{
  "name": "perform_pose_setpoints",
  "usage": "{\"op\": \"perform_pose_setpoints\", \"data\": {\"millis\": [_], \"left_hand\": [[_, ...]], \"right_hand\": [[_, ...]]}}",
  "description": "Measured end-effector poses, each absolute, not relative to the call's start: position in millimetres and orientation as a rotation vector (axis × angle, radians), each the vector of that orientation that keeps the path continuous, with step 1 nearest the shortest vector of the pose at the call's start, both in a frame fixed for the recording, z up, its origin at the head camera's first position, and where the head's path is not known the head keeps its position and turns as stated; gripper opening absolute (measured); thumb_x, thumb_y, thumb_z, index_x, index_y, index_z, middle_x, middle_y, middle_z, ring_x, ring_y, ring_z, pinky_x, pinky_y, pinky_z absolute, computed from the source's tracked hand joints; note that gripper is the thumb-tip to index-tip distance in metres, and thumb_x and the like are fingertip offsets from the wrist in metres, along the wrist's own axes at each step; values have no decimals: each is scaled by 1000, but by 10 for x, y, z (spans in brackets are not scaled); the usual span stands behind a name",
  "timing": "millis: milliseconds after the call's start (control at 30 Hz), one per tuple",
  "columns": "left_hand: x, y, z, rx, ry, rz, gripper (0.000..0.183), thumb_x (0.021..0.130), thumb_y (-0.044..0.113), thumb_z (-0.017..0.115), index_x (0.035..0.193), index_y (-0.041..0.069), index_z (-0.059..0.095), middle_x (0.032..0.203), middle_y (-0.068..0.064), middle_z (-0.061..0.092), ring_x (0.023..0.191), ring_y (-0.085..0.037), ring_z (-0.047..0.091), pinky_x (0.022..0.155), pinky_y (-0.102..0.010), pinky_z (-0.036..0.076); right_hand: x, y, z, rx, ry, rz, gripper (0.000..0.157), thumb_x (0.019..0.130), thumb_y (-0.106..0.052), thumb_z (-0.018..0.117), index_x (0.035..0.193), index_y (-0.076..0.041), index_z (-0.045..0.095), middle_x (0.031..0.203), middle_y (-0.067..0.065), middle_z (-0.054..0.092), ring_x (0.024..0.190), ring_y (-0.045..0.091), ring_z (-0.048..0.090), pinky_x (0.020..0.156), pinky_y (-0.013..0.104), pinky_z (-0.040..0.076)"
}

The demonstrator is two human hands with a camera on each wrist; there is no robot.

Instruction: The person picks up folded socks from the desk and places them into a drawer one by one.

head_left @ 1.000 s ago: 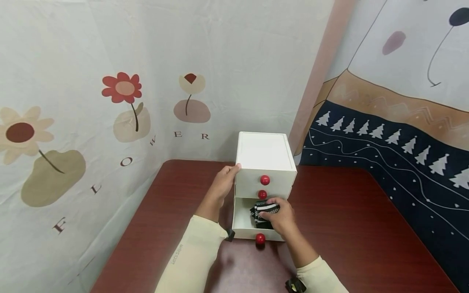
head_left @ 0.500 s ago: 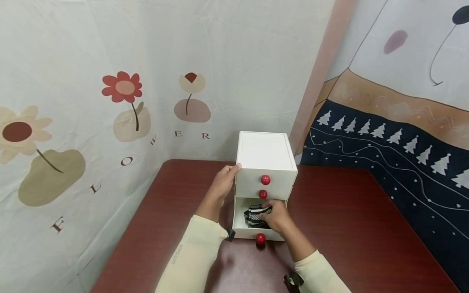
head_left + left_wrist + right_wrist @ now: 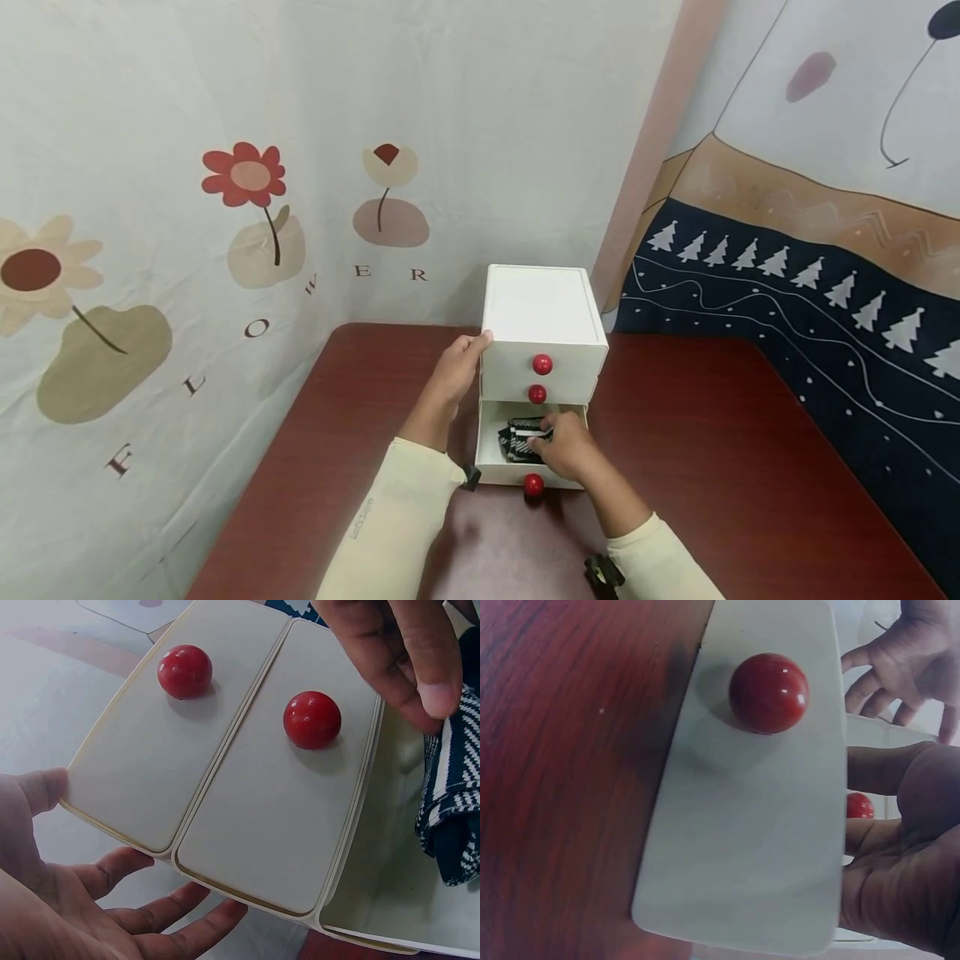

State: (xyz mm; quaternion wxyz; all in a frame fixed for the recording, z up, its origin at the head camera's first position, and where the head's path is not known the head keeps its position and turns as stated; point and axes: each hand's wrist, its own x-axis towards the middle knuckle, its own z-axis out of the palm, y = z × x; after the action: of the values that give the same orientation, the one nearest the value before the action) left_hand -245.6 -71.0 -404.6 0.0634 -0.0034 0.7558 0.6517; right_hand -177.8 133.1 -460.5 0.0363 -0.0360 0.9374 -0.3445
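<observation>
A small white drawer unit (image 3: 546, 304) with round red knobs stands on the table. Its lowest drawer (image 3: 491, 475) is pulled out. In that drawer lies a folded black-and-white patterned knit cloth (image 3: 517, 442), also seen at the right of the left wrist view. My right hand (image 3: 568, 446) reaches in and pinches the cloth's right end between thumb and fingers. My left hand (image 3: 457, 371) rests against the unit's left side, its thumb at the front corner. In the left wrist view its fingers (image 3: 169, 907) are spread along the side, fairly straight.
The dark red table (image 3: 712, 450) extends on both sides of the unit. Behind it hangs a pale cloth backdrop (image 3: 450, 108) with printed flowers, with a navy and tan printed one (image 3: 750, 300) to the right. Both upper drawers are closed.
Within the open drawer, my right hand has shifted left with the folded cloth, mostly in the earlier half second. My left hand stays on the unit's side.
</observation>
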Motion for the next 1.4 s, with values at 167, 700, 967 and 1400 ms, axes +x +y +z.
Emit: {"op": "perform_pose_setpoints", "data": {"millis": [167, 700, 967, 1400], "left_hand": [[-2445, -711, -4038, -15, 2275, 1972, 53, 110, 56, 54, 133, 9, 61, 149, -19, 61, 152, -40, 49, 129, -67, 32], [-2463, -715, -4073, -16, 2292, 1962, 54, 110, 56, 54, 133, 8, 61, 154, -19, 58, 153, -41, 48, 129, -67, 32], [-2466, -707, -4057, -10, 2288, 1983, 54, 109, 58, 55, 132, 9, 61, 148, -18, 61, 148, -38, 52, 128, -65, 35], [-2467, -702, -4061, -18, 2288, 1986, 53, 110, 56, 55, 132, 8, 61, 148, -18, 61, 147, -38, 52, 128, -66, 34]], "right_hand": [[-1661, 1352, -4515, -110, 2920, -1061, 21, 96, -17, 81, 98, 3, 74, 111, 22, 65, 112, 39, 64, 102, 55, 53], [-1349, 1164, -4518, -61, 3055, -1186, 17, 93, -13, 85, 95, -3, 72, 121, 14, 57, 128, 41, 50, 105, 60, 49], [-1193, 996, -4642, -106, 3252, -1168, 22, 88, -19, 91, 93, -10, 71, 113, 9, 59, 113, 32, 48, 96, 60, 43], [-1147, 1020, -4671, -70, 3405, -870, 36, 81, -26, 96, 78, -17, 62, 75, -1, 68, 65, 21, 63, 57, 40, 47]]}}
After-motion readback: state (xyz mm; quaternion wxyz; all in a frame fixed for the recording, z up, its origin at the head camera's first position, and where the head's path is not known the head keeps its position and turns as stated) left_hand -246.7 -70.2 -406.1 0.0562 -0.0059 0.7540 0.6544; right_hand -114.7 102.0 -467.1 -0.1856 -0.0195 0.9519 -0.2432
